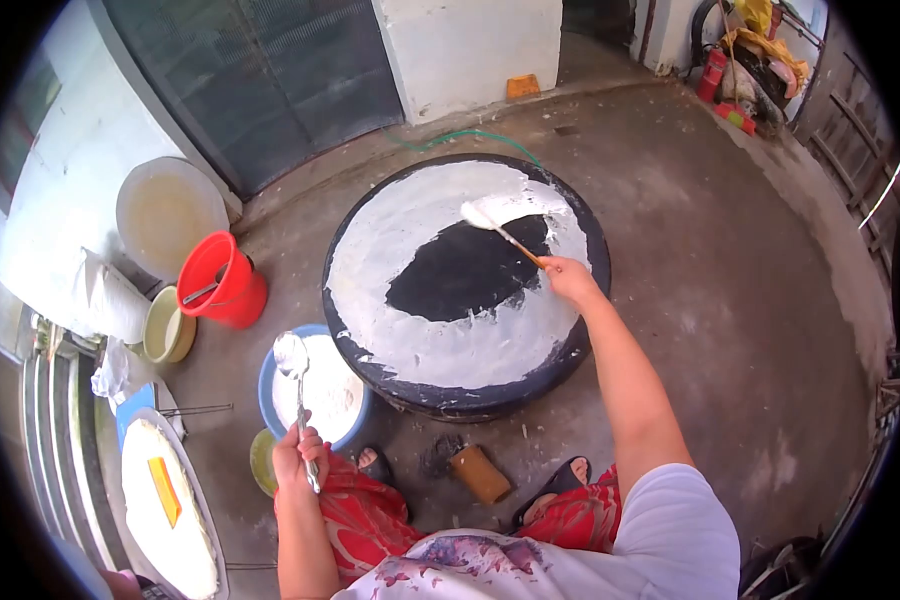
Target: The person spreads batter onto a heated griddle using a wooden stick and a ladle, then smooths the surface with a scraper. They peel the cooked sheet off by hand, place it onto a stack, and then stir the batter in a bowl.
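Note:
A large round black griddle (448, 395) stands low in front of me, its top coated with a ring of white batter (390, 250). A dark bare patch shows in the ring's middle. My right hand (570, 280) is closed round the wooden handle of a spreader (515, 240), whose white-coated head touches the batter at the griddle's far side. My left hand (300, 458) grips a metal ladle (291, 355) by its handle. The ladle's bowl is raised over the rim of a blue basin (267, 385) holding white batter.
A red bucket (235, 290), an olive-coloured tub (170, 330) and a round pale board (170, 215) stand at left. At lower left, a white-topped round tray (185, 540) bears a yellow scraper (165, 492). A brown block (480, 474) lies between my feet. A green hose (480, 133) runs behind the griddle.

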`<state>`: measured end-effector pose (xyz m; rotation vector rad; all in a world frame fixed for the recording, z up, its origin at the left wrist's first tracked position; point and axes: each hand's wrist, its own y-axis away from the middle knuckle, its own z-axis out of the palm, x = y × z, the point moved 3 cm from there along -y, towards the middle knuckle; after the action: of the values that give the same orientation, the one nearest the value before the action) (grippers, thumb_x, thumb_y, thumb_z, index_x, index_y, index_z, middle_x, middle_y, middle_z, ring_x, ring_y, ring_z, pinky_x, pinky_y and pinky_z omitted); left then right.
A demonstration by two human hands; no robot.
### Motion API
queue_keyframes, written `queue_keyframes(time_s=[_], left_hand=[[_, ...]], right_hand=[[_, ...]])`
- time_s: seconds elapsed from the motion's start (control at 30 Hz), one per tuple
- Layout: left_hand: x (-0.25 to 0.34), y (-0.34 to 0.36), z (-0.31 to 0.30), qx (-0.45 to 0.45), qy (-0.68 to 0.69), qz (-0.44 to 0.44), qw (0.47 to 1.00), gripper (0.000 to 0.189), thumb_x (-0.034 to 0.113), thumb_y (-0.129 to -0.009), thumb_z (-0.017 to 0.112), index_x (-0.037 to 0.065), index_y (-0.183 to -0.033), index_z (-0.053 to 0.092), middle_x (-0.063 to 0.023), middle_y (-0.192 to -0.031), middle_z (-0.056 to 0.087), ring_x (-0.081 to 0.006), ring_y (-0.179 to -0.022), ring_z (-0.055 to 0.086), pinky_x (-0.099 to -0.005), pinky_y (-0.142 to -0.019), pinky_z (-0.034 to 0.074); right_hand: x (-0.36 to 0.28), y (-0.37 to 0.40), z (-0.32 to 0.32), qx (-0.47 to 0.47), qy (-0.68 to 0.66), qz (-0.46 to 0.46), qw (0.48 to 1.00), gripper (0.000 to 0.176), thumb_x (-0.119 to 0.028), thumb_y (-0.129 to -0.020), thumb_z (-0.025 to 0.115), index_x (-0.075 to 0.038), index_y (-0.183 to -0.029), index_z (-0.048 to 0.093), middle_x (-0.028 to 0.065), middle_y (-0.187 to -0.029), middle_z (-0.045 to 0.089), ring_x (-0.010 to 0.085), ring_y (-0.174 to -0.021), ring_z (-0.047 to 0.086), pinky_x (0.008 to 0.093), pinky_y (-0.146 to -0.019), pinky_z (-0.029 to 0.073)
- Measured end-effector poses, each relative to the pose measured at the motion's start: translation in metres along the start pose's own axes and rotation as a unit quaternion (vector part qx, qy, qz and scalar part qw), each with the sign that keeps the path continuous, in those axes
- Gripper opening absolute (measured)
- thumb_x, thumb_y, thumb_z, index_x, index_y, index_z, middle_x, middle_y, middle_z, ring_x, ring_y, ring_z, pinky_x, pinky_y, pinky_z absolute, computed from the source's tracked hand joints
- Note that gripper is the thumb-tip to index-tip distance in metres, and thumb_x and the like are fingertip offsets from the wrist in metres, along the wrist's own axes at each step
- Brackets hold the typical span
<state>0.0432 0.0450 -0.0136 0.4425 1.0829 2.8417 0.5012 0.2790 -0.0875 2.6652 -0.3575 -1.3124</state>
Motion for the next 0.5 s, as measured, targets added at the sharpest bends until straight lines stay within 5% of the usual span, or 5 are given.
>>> queue_keyframes(time_s=[0.2, 0.3, 0.5], left_hand=[[0.006, 0.006, -0.005, -0.021, -0.019, -0.021, 0.999, 0.022, 0.016, -0.091, 0.036, 0.005, -0.106, 0.045, -0.0027, -0.067, 0.042, -0.0074, -0.047, 0.038, -0.0185, -0.037, 0.033], [0.008, 0.007, -0.005, -0.018, -0.015, -0.016, 1.000, 0.022, 0.017, -0.091, 0.036, 0.005, -0.107, 0.045, -0.0029, -0.068, 0.042, -0.0076, -0.048, 0.038, -0.0186, -0.038, 0.033], [0.007, 0.013, -0.004, -0.010, -0.020, 0.004, 1.000, 0.024, 0.016, -0.092, 0.034, 0.001, -0.107, 0.045, -0.0022, -0.066, 0.043, -0.0054, -0.045, 0.037, -0.0162, -0.036, 0.033]], right_hand=[[0.027, 0.069, -0.043, 0.232, 0.023, 0.121, 0.965, 0.029, -0.021, -0.083, 0.045, -0.018, -0.109, 0.059, 0.0092, -0.105, 0.060, 0.0256, -0.097, 0.056, 0.0339, -0.083, 0.043], [0.034, 0.042, 0.004, 0.150, -0.090, -0.004, 0.985, 0.029, -0.022, -0.084, 0.045, -0.018, -0.111, 0.057, 0.0099, -0.103, 0.060, 0.0264, -0.097, 0.056, 0.0347, -0.083, 0.043], [-0.033, 0.037, 0.032, 0.070, 0.039, -0.050, 0.996, 0.027, -0.022, -0.084, 0.046, -0.017, -0.109, 0.058, 0.0115, -0.101, 0.060, 0.0279, -0.094, 0.056, 0.0357, -0.081, 0.044]])
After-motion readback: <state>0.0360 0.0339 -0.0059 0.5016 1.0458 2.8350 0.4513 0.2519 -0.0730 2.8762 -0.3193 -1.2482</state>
